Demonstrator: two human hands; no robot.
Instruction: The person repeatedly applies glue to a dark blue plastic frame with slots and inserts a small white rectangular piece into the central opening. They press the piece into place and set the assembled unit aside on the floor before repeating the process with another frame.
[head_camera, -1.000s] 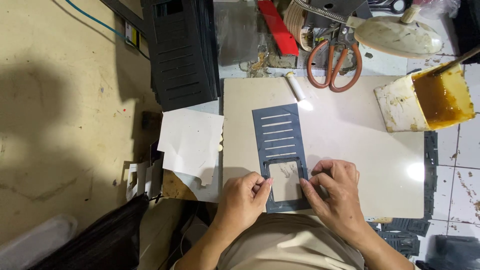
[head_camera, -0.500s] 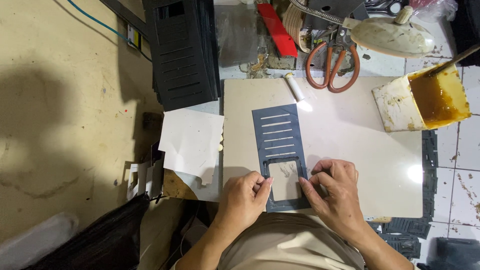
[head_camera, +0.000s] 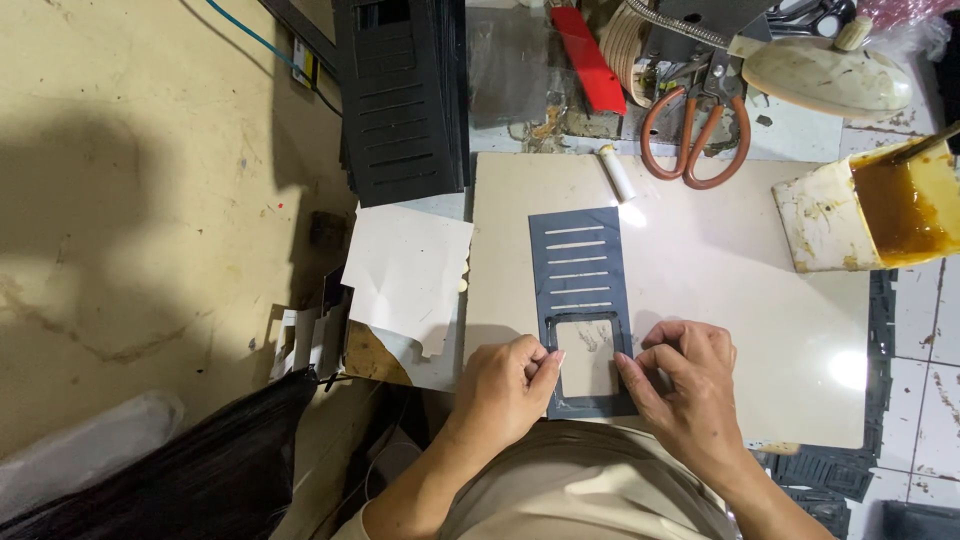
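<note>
Two hands, left hand (head_camera: 508, 385) and right hand (head_camera: 683, 385), pinch the slotted dark panel (head_camera: 582, 300) at its 6 o'clock window edges on the table (head_camera: 760, 330); it looks thin, light, flexible, best gripped by its frame.

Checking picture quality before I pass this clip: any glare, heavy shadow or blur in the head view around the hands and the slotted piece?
Head view: sharp overall; the left hand and right hand on the dark slotted panel are evenly lit. Glare spots sit on the pale work board, at its right side and by the white stick. A broad soft shadow covers the floor at left.
</note>
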